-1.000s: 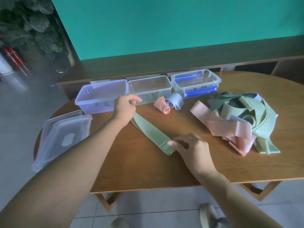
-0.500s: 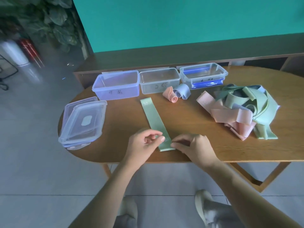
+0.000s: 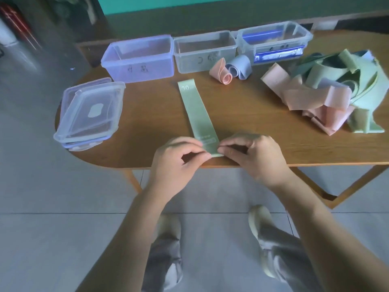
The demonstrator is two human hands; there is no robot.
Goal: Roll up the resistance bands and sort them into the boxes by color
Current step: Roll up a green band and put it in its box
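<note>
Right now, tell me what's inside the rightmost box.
The rightmost box shows something blue lying low along its front wall and another blue strip at the back. Whether these are bands or part of the box, the blurred plastic hides.

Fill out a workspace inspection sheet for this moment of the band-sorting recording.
Surface: wooden table, rounded left end.
Job's things: green band flat, near end pinched; pink roll and blue roll lie outside the boxes; tangled pile at right; three boxes in a row, lids off.
Clutter: stacked lids at left.
Grippers: left hand and right hand pinch the band's near end.
Cables: nothing seen.
Surroundings: tiled floor, teal wall.
</note>
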